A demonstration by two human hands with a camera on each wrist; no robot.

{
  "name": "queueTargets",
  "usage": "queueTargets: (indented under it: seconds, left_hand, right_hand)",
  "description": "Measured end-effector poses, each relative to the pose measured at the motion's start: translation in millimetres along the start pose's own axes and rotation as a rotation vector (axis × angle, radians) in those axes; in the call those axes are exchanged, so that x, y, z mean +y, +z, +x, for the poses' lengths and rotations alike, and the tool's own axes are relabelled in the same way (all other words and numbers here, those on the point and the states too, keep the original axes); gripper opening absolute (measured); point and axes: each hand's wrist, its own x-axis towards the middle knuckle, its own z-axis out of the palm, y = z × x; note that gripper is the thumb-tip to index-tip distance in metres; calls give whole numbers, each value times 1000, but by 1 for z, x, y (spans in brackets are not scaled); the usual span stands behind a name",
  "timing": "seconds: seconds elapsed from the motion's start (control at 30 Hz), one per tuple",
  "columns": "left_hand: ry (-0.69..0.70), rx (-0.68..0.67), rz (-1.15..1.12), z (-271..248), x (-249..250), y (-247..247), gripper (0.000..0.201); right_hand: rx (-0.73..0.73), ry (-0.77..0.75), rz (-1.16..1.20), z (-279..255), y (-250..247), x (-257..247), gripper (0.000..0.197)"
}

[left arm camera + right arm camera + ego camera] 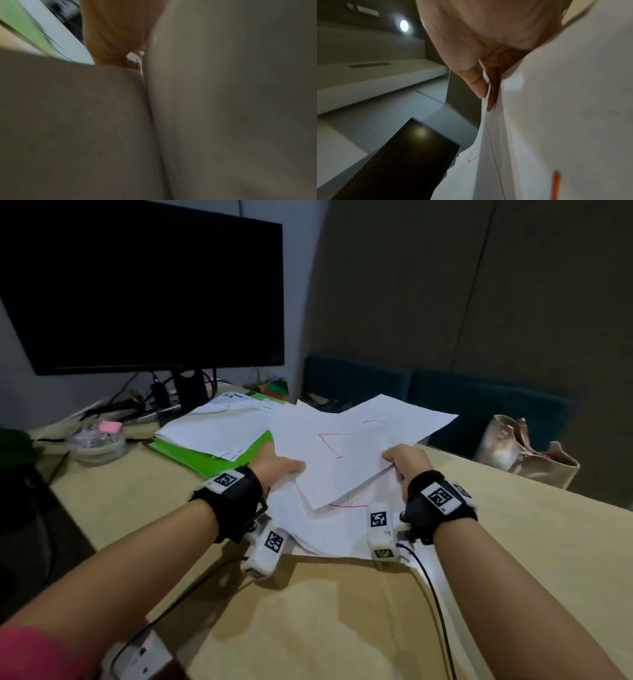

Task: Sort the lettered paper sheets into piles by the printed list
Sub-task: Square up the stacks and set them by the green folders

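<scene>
Paper sheets (pixel 346 453): thin matt white paper, smooth, with red pen lines, centre of the frame.
Table (pixel 342 628): matt beige top, smooth, maybe laminate.
Folder (pixel 191 455): bright green, smooth, slightly shiny, left of the sheets.
Monitor (pixel 144 285): black screen, glossy in the right wrist view, upper left.
Wrist straps (pixel 239 494): black matt cloth, carrying white plastic blocks with printed tags.
Bag (pixel 527 453): pale, shiny and wrinkled, at the right edge.
Chairs (pixel 445 395): dark teal matt cloth.

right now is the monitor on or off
Off, as far as the pictures show: the monitor screen is uniformly black in the head view, and the right wrist view shows only a dim reflection on it.
</scene>
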Motion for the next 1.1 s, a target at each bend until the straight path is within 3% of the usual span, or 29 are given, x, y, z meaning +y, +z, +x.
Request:
queueTargets:
  seconds: [0.13,0.2,0.27,0.33,0.37,0.4,0.43,0.53,0.63,0.77,0.9,1.0,1.1]
  left_hand:
    - [-136,241,-75,-28,-30,-63,48]
    - [-175,333,-90,-43,-40,-88,23]
    - [-236,435,-78,-54,-49,-112,32]
    - [-251,477,-53,-62,-59,-133,28]
    - [-249,496,-72,-65,-65,-142,14]
    - [-250,519,-90,-62,-78,-154,14]
    - [-270,535,-83,-67,-80,-160,28]
    - [-350,543,85,-78,-82,-174,28]
    - [-445,532,261,-84,-81,-180,61]
    - [-486,486,601,-92,-64,-181,59]
    - [-416,278,701,-91,-50,-175,38]
    - [-466,193,813,-96,-50,-164,57]
    - [-466,219,917,-100,-50,-156,65]
  right_hand:
    - [-165,-75,-96,-25,70,-16,24]
    - [-282,-123,-111,-35,100,-18,24]
    - [-343,-160,-96,-47,123,-17,20]
    - [-386,-172,-117,-56,142,-17,21]
    - [-408,-173,-138,-59,151,-18,21]
    - [-421,-164,-167,-60,160,-19,22]
    - [-421,-158,-212,-62,166,-21,22]
    - [-284,-248,-479,-60,171,-34,15]
    - [-80,-385,-565,-53,160,-50,26]
    - [98,-528,-465,-38,153,-66,28]
    - [249,-659,-304,-36,154,-78,22]
    - [279,-706,-215,-37,157,-84,21]
    - [287,-739,-183,-37,159,-86,19]
